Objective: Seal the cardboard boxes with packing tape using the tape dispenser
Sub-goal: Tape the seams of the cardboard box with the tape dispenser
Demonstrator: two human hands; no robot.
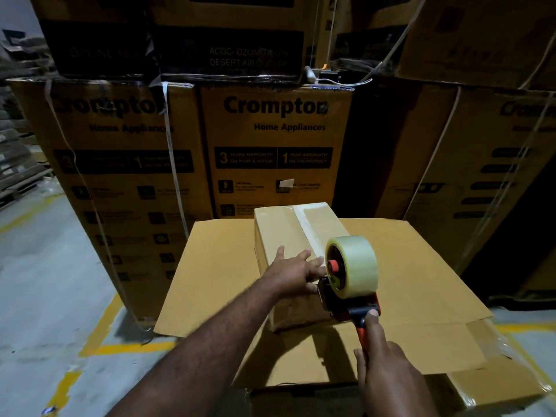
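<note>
nearest, the right hand (388,371) is seen with its grip clamped round the orange-and-black handle (362,331) of the tape dispenser (343,299), the thumb laid up along the handle. the dispenser's front end is set at the near top edge of the small cardboard box (279,233), and a roll of clear tape (358,266) is carried upright on it. just to the left, the left hand (296,275) is laid on the box top with its grip apart, the fingers spread and fairly straight and the fingertips close to the dispenser's front. a strip of tape (310,228) is seen running along the middle of the box top to its far edge. the box is stood on a flat cardboard sheet (216,266), spread as a surface over a bigger box (487,383) below. to the left, grey floor (45,281) marked with yellow lines (120,347) is shown. behind, large cartons (276,139) printed "crompton home appliances" are stacked, some bound with pale straps (173,145).
</note>
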